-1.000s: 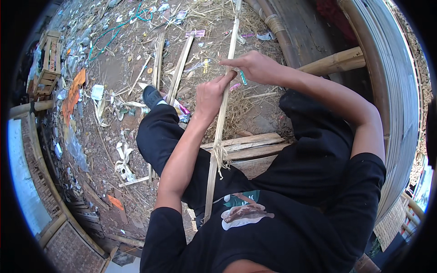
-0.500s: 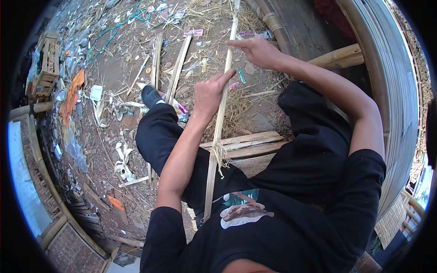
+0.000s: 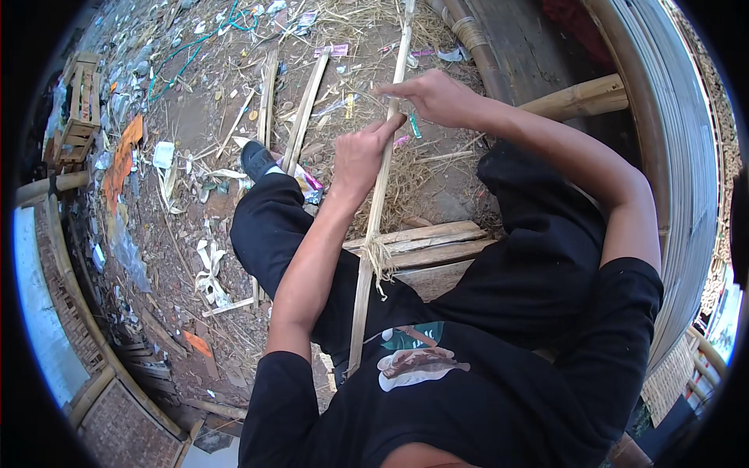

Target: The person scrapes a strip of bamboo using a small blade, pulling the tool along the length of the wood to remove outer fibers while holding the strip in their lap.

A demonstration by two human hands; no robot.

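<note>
A long, pale bamboo strip [image 3: 380,187] slants up from my lap to the top of the view. My left hand [image 3: 359,160] is closed around it, thumb pointing up along the strip. Just above, my right hand [image 3: 443,98] has its fingers pressed together and laid across the strip. Whether it pinches a thin strand there is too small to tell. Lower down, a frayed tuft of fibres [image 3: 376,256] hangs from the strip over my lap.
Between my legs lie split wooden pieces [image 3: 437,238]. Bamboo slats [image 3: 307,113] and litter cover the ground ahead. A wooden crate [image 3: 81,101] stands at far left. Close on my right are a bamboo pole [image 3: 581,100] and a stack of long pale strips [image 3: 679,156].
My right hand has slid down the bamboo strip toward my left hand, and its fingertips reach a little further left. My left hand keeps its hold in nearly the same place.
</note>
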